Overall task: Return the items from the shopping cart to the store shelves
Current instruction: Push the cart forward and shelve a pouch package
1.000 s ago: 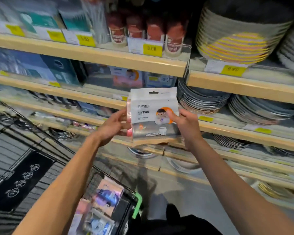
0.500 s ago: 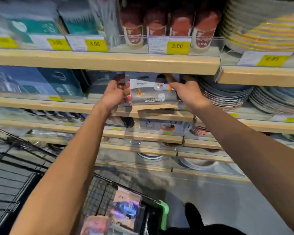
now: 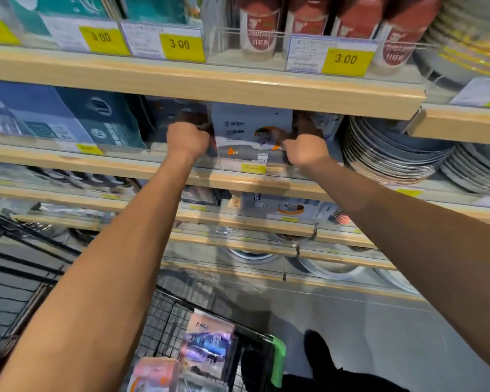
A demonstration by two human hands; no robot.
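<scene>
A white and grey packet (image 3: 251, 137) with an orange picture stands upright on the second wooden shelf (image 3: 238, 181), tucked under the shelf above. My left hand (image 3: 188, 140) grips its left edge and my right hand (image 3: 306, 149) grips its right edge, both with fingers curled around it. Below, the black wire shopping cart (image 3: 164, 321) holds a pink and blue packet (image 3: 208, 346) and a pinkish packet (image 3: 156, 374).
Blue boxes (image 3: 68, 117) fill the same shelf to the left, stacked plates (image 3: 388, 154) to the right. The upper shelf (image 3: 210, 86) carries red-topped bottles (image 3: 259, 29) and yellow price tags (image 3: 181, 46). A green cart handle (image 3: 277, 360) and grey floor (image 3: 379, 321) lie below.
Both hands have pushed the packet deeper onto the second shelf, and it now stands behind the shelf lip. The view has moved closer to the shelves.
</scene>
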